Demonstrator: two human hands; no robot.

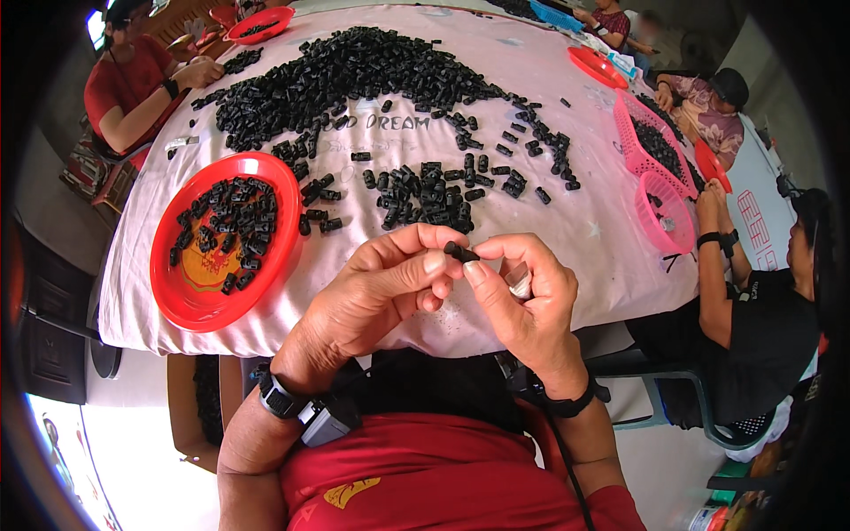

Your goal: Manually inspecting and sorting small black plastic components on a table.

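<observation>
Just past the table's near edge, my left hand point(381, 276) pinches one end of a small black cylindrical plastic part point(460, 252) between thumb and fingers. The thumb and forefinger of my right hand point(529, 296) press on its other end. A pale, flat, shiny piece point(519, 280) is tucked inside the curled fingers of that same hand; its kind I cannot make out. Beyond my hands lies a small heap of the same black parts point(427, 196). To the left, a red round tray point(288, 257) holds many more of them.
A large pile of black parts point(345, 75) spreads over the far side of the pink-covered table point(584, 274). Pink baskets point(666, 232) stand at the right. Co-workers sit at the left point(133, 88), right point(761, 327) and far right. An open cardboard box point(188, 416) is below the table's edge.
</observation>
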